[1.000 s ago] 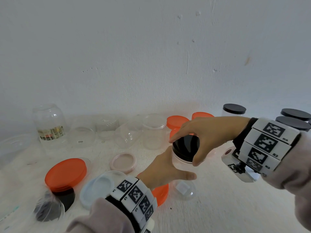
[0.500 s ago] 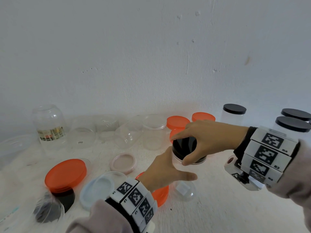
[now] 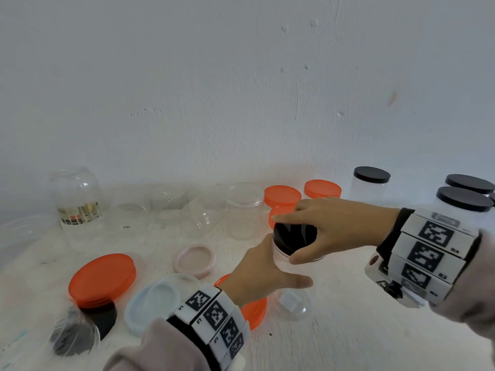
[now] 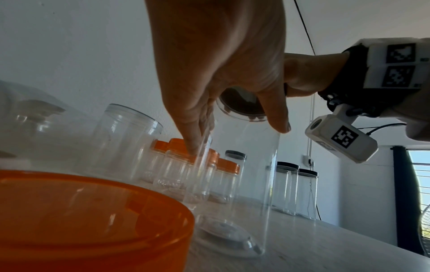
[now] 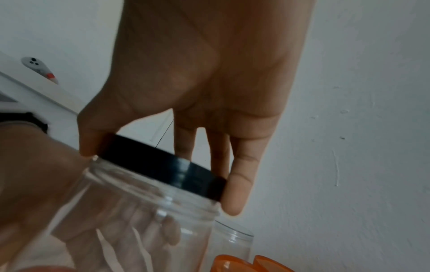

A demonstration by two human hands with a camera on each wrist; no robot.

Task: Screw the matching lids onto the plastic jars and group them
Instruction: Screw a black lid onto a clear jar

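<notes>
Both wrists: white segmented bands printed with black square fiducial markers over black straps. Grey sleeves. White camera block, one marker, under right wrist.

Plain indoor room: bare white wall, white table, barred window.

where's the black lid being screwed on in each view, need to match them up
Head: the black lid is right of centre, under the right hand.
Left wrist: seen from below through the clear jar, upper centre.
Right wrist: a dark band across the centre, pinched at its rim.
Shared landmark: the orange-lidded jars.
</notes>
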